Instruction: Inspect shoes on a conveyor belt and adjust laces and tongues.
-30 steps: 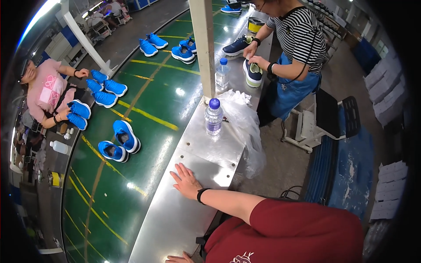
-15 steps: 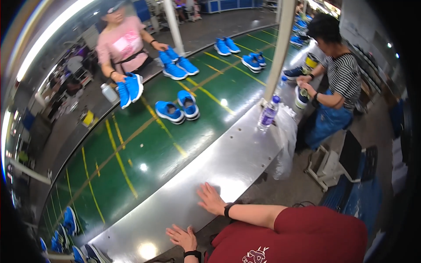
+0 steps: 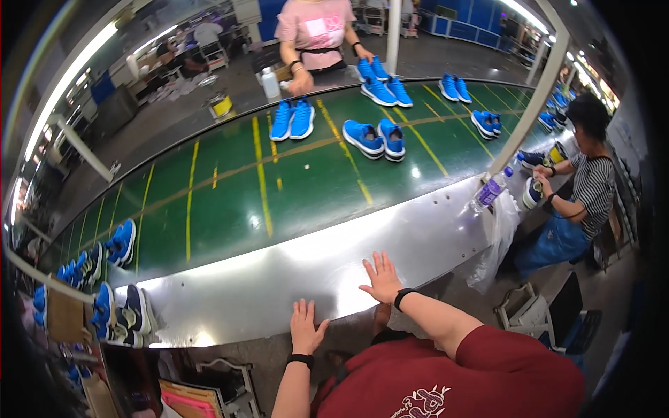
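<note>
Metal ledge (image 3: 251, 296), running beneath the two hands and out to either side of them. Left hand (image 3: 305, 329), at the ledge's near edge: palm down, fingers extended and slightly parted, thumb held away, empty. Right hand (image 3: 384, 279), farther forward and to the right: fingers spread wide, likewise empty; whether either palm rests fully on the metal cannot be judged from above. Well left of the left hand: a dark shoe (image 3: 134, 306). Right of the right hand: a clear bottle (image 3: 490, 191) with a purple cap, and a plastic bag (image 3: 496, 247) hanging beside the ledge. Beyond both hands: a green belt (image 3: 230, 209), bearing a blue pair of shoes (image 3: 363, 141) ahead of the right hand. Farther beyond: a person in pink (image 3: 317, 31).
</note>
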The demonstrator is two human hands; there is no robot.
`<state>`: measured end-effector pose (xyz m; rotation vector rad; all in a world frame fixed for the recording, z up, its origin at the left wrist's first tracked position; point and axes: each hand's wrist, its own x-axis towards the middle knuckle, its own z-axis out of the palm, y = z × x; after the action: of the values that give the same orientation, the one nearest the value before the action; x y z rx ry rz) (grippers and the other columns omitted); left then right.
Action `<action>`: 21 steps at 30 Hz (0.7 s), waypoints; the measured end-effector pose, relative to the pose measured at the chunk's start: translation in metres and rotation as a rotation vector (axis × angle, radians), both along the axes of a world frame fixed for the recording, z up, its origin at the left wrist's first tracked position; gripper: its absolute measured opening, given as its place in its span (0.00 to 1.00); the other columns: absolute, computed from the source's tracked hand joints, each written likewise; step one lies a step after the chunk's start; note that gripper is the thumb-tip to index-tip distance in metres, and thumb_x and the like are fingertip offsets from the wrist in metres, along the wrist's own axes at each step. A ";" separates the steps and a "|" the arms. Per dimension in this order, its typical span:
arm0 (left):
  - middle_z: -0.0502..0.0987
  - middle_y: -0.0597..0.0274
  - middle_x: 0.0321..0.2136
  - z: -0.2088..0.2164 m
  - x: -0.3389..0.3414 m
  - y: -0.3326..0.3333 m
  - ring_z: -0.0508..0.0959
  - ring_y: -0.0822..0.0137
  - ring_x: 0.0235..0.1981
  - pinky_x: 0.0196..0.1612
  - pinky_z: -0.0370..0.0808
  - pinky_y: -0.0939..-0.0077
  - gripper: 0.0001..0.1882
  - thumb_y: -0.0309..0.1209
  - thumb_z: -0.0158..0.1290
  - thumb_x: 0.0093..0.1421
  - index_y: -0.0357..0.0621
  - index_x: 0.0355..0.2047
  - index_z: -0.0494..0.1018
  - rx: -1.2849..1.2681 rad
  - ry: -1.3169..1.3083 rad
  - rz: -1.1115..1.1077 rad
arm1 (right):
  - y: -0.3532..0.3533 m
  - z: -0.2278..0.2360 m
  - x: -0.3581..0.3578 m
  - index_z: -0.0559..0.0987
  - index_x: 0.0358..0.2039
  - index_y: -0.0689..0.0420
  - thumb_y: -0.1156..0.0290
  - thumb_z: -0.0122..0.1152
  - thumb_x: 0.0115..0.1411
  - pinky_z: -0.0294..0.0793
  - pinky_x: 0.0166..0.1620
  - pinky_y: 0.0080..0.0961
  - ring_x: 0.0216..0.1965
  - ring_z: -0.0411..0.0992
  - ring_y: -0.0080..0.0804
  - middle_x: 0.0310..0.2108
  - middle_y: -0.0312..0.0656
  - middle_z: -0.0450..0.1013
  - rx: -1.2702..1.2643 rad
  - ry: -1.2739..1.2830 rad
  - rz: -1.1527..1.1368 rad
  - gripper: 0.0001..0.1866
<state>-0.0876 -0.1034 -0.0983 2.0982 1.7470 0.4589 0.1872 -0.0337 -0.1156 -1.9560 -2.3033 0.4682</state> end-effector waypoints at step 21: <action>0.76 0.47 0.46 -0.134 -0.160 -0.351 0.76 0.48 0.48 0.50 0.72 0.60 0.25 0.40 0.55 0.56 0.44 0.53 0.71 -0.910 -0.244 0.876 | 0.007 -0.007 -0.023 0.63 0.61 0.49 0.55 0.51 0.61 0.46 0.65 0.45 0.66 0.45 0.56 0.64 0.54 0.51 0.201 0.006 -0.149 0.29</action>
<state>-0.2474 -0.4549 -0.2326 0.6015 2.0800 0.0681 0.1640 -0.0269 -0.1228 -2.0042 -2.0881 0.2196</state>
